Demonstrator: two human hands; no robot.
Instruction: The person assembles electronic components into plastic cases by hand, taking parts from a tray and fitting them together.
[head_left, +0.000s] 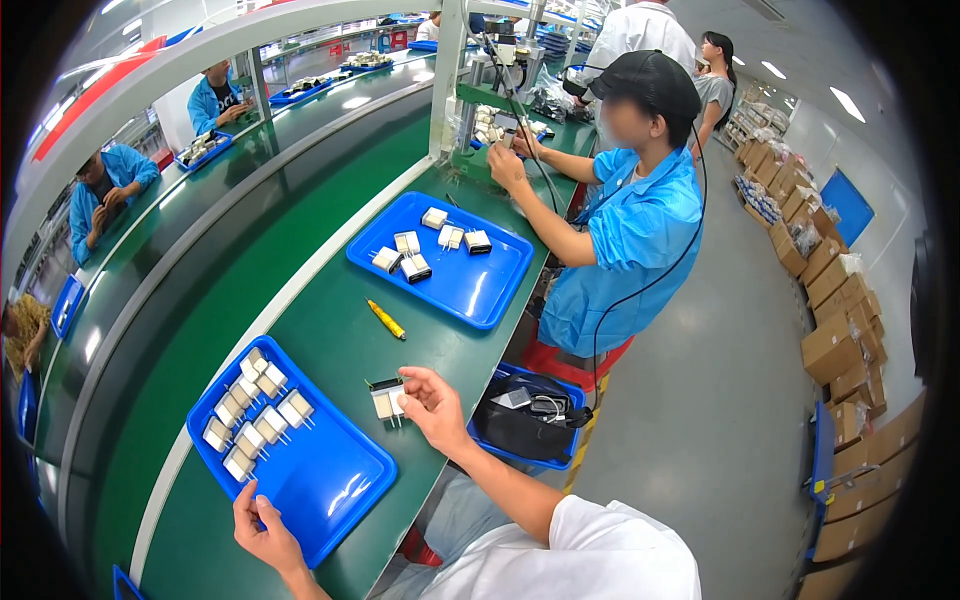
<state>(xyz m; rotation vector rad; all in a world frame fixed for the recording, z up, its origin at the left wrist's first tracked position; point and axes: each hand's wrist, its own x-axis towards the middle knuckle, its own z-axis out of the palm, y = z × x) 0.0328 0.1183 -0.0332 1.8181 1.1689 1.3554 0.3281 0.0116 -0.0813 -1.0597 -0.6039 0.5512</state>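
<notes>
My right hand [436, 412] is clamped on one white-and-black plug adapter [386, 403] above the green counter [325, 325]. My left hand [268, 538], fingers apart, is at a blue tray [332, 482] of white adapters [270, 425].

The left hand [268, 538] is loosely spread; the right hand [436, 412] pinches.

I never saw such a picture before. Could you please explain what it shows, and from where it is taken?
There is no robot here, only a person's bare hands. The single picture comes from a wide fisheye camera on the person's head, looking down, so straight edges bend. The right hand holds a plug over the green bench. The left hand, at the near tray, seems empty. That blue tray holds white plugs; the far tray holds more. A yellow tool lies on the bench. Beyond works a co-worker in blue.
</notes>
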